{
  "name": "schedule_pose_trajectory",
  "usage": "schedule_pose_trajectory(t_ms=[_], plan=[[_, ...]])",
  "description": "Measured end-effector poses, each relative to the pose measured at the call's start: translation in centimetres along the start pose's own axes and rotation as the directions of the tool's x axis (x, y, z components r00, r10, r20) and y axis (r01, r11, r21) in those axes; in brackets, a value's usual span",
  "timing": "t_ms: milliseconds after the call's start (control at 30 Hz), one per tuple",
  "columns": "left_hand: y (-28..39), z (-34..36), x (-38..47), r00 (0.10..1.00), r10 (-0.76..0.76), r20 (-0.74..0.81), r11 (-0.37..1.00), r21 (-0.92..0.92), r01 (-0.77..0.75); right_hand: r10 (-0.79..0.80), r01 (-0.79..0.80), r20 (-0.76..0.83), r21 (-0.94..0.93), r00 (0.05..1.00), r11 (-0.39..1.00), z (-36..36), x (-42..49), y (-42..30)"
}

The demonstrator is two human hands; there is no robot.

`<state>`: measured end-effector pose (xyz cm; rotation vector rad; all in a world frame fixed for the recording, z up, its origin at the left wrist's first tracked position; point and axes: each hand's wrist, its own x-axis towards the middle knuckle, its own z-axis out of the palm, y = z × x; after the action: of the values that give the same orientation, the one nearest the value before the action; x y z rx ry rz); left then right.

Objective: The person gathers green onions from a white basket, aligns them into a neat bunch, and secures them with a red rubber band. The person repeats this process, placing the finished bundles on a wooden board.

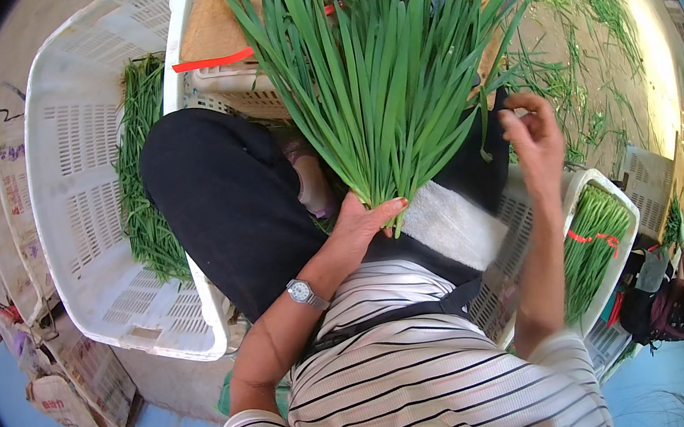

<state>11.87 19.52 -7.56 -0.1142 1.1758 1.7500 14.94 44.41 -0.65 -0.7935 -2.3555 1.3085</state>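
My left hand (362,224), with a wristwatch (302,291) on its wrist, grips a bunch of garlic chives (377,90) by the pale cut ends. The long green leaves fan out away from me over my lap and a wooden board (216,15). To the right of the leaves, my right hand (529,125) is raised with its fingers curled, thumb and fingertips apart, and nothing visible in it. One bent loose leaf (485,128) hangs just left of its fingertips. A white cloth (452,224) lies over my right thigh below the bunch.
On my left stands a large white plastic crate (88,249) with chives (150,175) inside. At right, another crate (624,190) holds chives tied with red tape (594,237). Leaf scraps (577,69) litter the floor. Another person (663,306) sits at far right.
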Motion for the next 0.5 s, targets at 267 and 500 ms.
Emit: schedule_pose_trajectory(t_ms=[267, 500], plan=[[0.3, 0.1, -0.2, 1.0, 0.007, -0.017, 1.0, -0.014, -0.007, -0.084, 0.083, -0.199, -0.015, 0.976, 0.996, -0.8, 1.9, 2.7], [-0.2, -0.1, 0.0, 1.0, 0.006, -0.022, 1.0, 0.009, -0.006, -0.195, 0.166, -0.653, -0.106, 0.732, 0.98, -8.4, 3.7, 1.0]])
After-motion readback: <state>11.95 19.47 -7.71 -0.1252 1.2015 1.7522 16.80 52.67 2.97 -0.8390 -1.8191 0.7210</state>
